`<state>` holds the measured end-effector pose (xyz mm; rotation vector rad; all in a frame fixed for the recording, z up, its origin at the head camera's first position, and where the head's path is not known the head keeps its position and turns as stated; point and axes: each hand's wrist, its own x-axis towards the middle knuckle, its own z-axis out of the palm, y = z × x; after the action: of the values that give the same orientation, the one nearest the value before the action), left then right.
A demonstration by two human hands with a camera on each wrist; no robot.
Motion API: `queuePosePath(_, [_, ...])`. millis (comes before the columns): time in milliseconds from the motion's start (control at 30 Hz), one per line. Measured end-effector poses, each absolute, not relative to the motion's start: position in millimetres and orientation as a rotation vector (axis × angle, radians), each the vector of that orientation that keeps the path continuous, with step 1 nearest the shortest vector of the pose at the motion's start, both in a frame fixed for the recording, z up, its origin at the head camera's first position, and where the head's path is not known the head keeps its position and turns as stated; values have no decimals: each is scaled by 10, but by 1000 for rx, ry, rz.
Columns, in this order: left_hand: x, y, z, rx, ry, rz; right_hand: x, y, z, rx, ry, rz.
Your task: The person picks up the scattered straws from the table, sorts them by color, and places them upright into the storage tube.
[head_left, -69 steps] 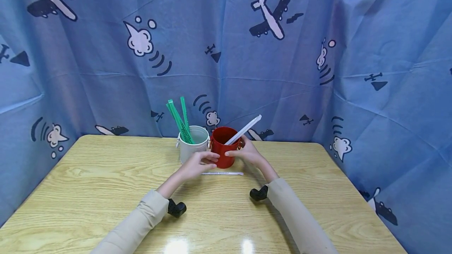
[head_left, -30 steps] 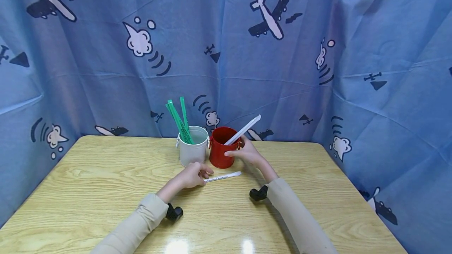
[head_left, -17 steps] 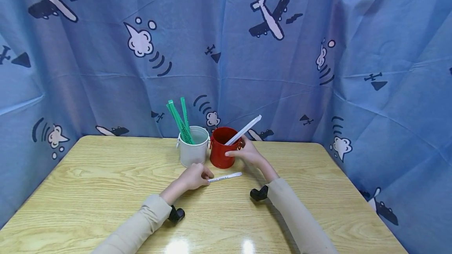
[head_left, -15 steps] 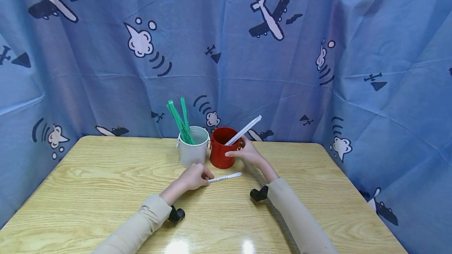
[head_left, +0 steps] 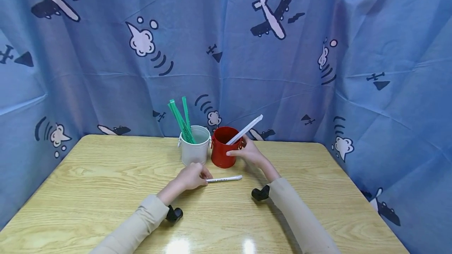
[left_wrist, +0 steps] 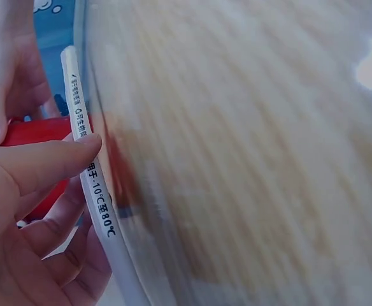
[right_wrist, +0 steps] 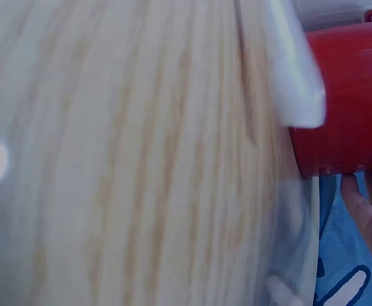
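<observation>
A white paper-wrapped straw (head_left: 226,178) with dark print is pinched between the thumb and fingers of my left hand (head_left: 192,176). In the left wrist view the thumb crosses the straw's wrapper (left_wrist: 102,207), with the other fingers behind it. My right hand (head_left: 248,153) holds a small red bucket (head_left: 221,156) by its right side, thumb on the front. Another white wrapped straw (head_left: 245,129) leans out of that bucket to the right. The right wrist view shows fingertips touching the red bucket's wall (right_wrist: 351,102), and the blurred end of the pinched straw (right_wrist: 297,89) before it.
A white bucket (head_left: 193,153) stands just left of the red one, with several green wrapped straws (head_left: 183,122) leaning in it. Both are near the back of the wooden table (head_left: 116,183). Behind hangs a blue curtain (head_left: 106,69) with printed airplanes.
My left hand has come down from in front of the buckets and taken hold of the straw lying there. The straw has swung from slanted to nearly level. The right hand stays on the red bucket.
</observation>
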<state>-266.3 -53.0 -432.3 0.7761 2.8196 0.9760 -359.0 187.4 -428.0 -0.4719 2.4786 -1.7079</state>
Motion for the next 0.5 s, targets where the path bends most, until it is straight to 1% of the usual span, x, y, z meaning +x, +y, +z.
queuePosePath(100, [-2656,-533,-4296,769,2825,983,-3557,1864,-4238,-459,2460,-1708])
queuePosePath(333, [-2659,-546,-4216,786,2781,1053,-3357,1824,-4006,-494,2470,-1667])
queuePosePath(500, [-2662,-565,-4156,836,2779,1122,-3446,1839,-4110,-505,2467,-1702])
